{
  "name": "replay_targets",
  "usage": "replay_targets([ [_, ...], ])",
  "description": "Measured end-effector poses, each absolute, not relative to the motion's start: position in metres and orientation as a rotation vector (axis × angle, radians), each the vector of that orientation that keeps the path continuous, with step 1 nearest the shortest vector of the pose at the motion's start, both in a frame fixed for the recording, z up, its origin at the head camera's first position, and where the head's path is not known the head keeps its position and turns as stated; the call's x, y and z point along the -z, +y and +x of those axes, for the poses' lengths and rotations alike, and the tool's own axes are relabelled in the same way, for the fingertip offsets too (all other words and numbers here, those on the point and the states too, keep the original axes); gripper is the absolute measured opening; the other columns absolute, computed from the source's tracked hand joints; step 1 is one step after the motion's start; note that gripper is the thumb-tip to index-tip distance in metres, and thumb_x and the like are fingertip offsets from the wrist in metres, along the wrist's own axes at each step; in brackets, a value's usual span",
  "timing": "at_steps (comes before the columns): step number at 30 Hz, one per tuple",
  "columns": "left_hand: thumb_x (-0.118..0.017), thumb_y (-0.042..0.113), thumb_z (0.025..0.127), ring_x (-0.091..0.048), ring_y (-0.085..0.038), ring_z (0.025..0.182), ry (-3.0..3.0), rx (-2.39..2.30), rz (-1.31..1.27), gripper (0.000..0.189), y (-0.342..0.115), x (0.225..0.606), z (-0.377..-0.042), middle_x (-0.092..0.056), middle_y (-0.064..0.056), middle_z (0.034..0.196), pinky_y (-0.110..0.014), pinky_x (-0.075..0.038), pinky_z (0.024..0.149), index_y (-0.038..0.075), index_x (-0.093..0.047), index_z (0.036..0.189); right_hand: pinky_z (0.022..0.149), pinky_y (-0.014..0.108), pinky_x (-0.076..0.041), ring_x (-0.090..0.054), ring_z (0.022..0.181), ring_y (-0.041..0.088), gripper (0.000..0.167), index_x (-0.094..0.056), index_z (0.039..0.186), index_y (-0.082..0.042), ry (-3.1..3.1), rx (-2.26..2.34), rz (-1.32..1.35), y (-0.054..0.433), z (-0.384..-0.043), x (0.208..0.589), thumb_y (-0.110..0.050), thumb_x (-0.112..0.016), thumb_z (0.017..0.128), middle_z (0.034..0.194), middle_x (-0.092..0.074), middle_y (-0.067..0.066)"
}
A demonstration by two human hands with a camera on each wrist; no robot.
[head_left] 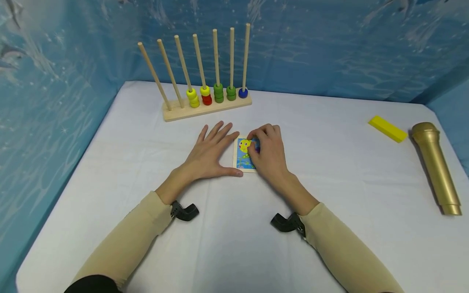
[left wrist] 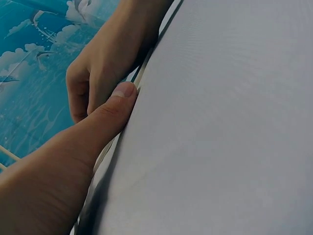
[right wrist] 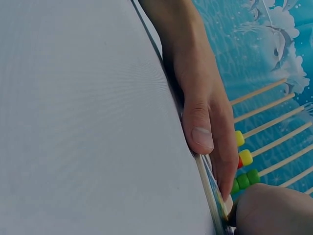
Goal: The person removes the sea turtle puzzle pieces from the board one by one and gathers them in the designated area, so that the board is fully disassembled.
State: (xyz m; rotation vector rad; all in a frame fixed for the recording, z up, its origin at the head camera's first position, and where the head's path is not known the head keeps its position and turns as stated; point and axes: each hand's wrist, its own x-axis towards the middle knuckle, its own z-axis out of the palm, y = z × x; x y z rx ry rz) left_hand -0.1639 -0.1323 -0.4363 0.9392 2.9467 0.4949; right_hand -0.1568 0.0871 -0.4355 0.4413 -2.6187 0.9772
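A small square picture puzzle [head_left: 244, 162] with a pale wooden rim lies on the white table, showing a yellow cartoon creature on blue. Against its left side rests my left hand [head_left: 207, 156], fingers spread, the thumb along the near corner and the index finger at the far one. My right hand [head_left: 270, 152] covers the puzzle's right part, its thumb and bent fingers gripping there; I cannot tell if a single piece is between the tips. In the right wrist view, the left hand's thumb [right wrist: 200, 134] lies along the puzzle's edge [right wrist: 208, 196].
Beyond the hands stands a wooden peg rack [head_left: 209, 113] with tall rods and yellow, red, green and blue beads. Off to the right lie a yellow block [head_left: 387, 129] and a gold microphone-shaped cylinder [head_left: 437, 167]. A blue sea-patterned cloth [head_left: 329, 53] hangs behind the table.
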Motion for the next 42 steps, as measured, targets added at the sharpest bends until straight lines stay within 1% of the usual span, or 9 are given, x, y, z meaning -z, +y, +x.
replay_targets([
  [3, -0.069, 0.084, 0.077, -0.007, -0.030, 0.165, 2.947, -0.490, 0.937, 0.112, -0.1321, 0.4363, -0.1641, -0.020, -0.006, 0.177, -0.064, -0.002, 0.130, 0.023, -0.036, 0.165, 0.089, 0.040, -0.046, -0.049, 0.102, 0.032, 0.016, -0.073, 0.102, -0.002, -2.633, -0.975, 0.454, 0.0871, -0.1573, 0.4351, 0.000, -0.062, 0.091, 0.106, -0.061, 0.013],
  [9, -0.069, 0.084, 0.078, -0.006, -0.029, 0.166, 2.943, -0.474, 0.930, 0.112, -0.1317, 0.4358, -0.1640, -0.020, -0.005, 0.177, -0.063, -0.001, 0.130, 0.023, -0.035, 0.166, 0.089, 0.039, -0.048, -0.050, 0.101, 0.031, 0.018, -0.072, 0.106, -0.002, -2.671, -0.965, 0.488, 0.0867, -0.1580, 0.4346, 0.002, -0.060, 0.094, 0.107, -0.060, 0.013],
  [13, -0.068, 0.084, 0.078, -0.006, -0.029, 0.166, 2.943, -0.467, 0.920, 0.112, -0.1311, 0.4355, -0.1647, -0.019, -0.005, 0.177, -0.063, -0.001, 0.130, 0.024, -0.034, 0.166, 0.087, 0.040, -0.046, -0.048, 0.100, 0.032, 0.020, -0.070, 0.108, 0.001, -2.700, -0.957, 0.497, 0.0874, -0.1607, 0.4334, 0.003, -0.058, 0.092, 0.105, -0.058, 0.015],
  [22, -0.070, 0.084, 0.077, -0.006, -0.029, 0.166, 2.938, -0.491, 0.920, 0.112, -0.1299, 0.4356, -0.1663, -0.019, -0.005, 0.177, -0.063, -0.001, 0.130, 0.024, -0.035, 0.166, 0.088, 0.040, -0.042, -0.047, 0.099, 0.032, 0.022, -0.068, 0.109, 0.004, -2.778, -1.011, 0.471, 0.0887, -0.1653, 0.4303, 0.005, -0.055, 0.091, 0.103, -0.055, 0.016],
  [29, -0.069, 0.085, 0.077, -0.005, -0.028, 0.166, 2.936, -0.493, 0.919, 0.113, -0.1309, 0.4352, -0.1662, -0.019, -0.004, 0.177, -0.063, 0.000, 0.130, 0.025, -0.034, 0.166, 0.089, 0.040, -0.042, -0.048, 0.102, 0.030, 0.023, -0.064, 0.113, 0.002, -2.774, -1.104, 0.456, 0.0896, -0.1665, 0.4303, 0.005, -0.055, 0.092, 0.106, -0.055, 0.015],
  [34, -0.070, 0.084, 0.077, -0.006, -0.029, 0.166, 2.940, -0.488, 0.922, 0.113, -0.1314, 0.4341, -0.1660, -0.019, -0.005, 0.177, -0.064, -0.001, 0.130, 0.023, -0.034, 0.166, 0.090, 0.039, -0.042, -0.052, 0.099, 0.027, 0.014, -0.067, 0.103, -0.004, -2.694, -1.245, 0.462, 0.0907, -0.1659, 0.4312, -0.001, -0.059, 0.092, 0.102, -0.060, 0.012],
  [37, -0.070, 0.084, 0.077, -0.007, -0.030, 0.165, 2.939, -0.487, 0.926, 0.113, -0.1317, 0.4336, -0.1658, -0.020, -0.006, 0.177, -0.064, -0.002, 0.130, 0.023, -0.035, 0.166, 0.089, 0.038, -0.045, -0.057, 0.096, 0.024, 0.007, -0.069, 0.100, -0.006, -2.660, -1.264, 0.486, 0.0912, -0.1654, 0.4316, -0.007, -0.066, 0.094, 0.101, -0.064, 0.010],
  [42, -0.069, 0.085, 0.077, -0.007, -0.030, 0.165, 2.934, -0.480, 0.925, 0.113, -0.1332, 0.4347, -0.1652, -0.020, -0.006, 0.177, -0.064, -0.002, 0.130, 0.023, -0.035, 0.166, 0.086, 0.035, -0.048, -0.062, 0.095, 0.022, 0.024, -0.069, 0.114, -0.007, -2.630, -1.309, 0.545, 0.0912, -0.1653, 0.4334, -0.015, -0.079, 0.094, 0.102, -0.067, 0.008],
])
